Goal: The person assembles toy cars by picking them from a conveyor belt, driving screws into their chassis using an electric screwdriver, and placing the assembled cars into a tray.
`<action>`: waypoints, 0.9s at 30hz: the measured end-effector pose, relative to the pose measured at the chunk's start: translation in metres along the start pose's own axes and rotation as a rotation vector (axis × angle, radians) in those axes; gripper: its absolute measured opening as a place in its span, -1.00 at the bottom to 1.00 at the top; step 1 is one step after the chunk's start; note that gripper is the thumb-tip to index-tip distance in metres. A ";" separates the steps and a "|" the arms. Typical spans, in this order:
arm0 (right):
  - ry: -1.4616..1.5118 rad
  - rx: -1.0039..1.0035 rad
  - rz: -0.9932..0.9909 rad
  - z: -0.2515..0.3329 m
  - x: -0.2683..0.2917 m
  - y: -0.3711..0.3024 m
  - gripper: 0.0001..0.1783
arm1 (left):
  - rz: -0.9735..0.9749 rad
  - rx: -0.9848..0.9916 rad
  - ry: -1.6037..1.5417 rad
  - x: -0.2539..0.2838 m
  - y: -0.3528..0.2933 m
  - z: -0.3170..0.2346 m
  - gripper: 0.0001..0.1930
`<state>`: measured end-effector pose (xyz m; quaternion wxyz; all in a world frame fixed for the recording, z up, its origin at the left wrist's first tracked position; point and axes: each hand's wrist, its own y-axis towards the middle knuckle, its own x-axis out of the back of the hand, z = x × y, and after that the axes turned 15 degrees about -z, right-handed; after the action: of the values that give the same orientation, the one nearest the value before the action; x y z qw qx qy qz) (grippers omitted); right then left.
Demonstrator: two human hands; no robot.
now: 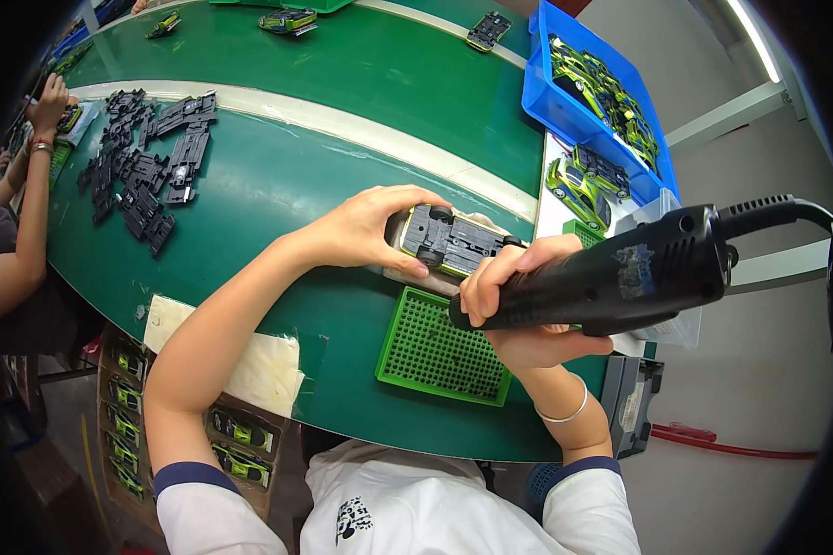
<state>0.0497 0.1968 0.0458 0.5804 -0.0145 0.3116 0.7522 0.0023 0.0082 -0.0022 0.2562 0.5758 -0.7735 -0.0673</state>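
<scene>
A toy car (453, 242) lies upside down on the green table, its black underside facing up and a yellow-green edge showing beneath. My left hand (366, 227) grips its left end, thumb on the near side and fingers on the far side. Wrapped in my right hand (539, 350) is a black electric screwdriver (634, 273), held almost level over the car's right end. My right fingers and the tool hide that end, and I cannot see the bit. Just below the car sits a green tray (444, 356) with a grid of small holes.
Loose black car chassis (143, 176) are heaped at left. A blue bin (537, 88) of yellow-green toy cars stands at far right, near more cars (578, 194). A cable (768, 213) trails from the screwdriver. At the left edge is another person's arm (32, 213).
</scene>
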 end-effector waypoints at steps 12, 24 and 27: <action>0.009 0.301 -0.007 0.063 0.016 0.040 0.00 | 0.046 0.075 0.077 0.002 0.003 0.000 -0.29; -0.299 0.134 -0.192 0.037 0.035 0.037 -0.07 | 0.028 0.099 0.074 -0.001 0.002 -0.006 -0.30; -0.285 0.118 -0.178 0.035 0.038 0.036 -0.09 | 0.021 0.095 0.080 -0.001 0.002 -0.006 -0.30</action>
<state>0.0168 0.2421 0.0754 0.6830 0.0990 0.2672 0.6725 0.0037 0.0106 0.0035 0.2602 0.5812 -0.7710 -0.0049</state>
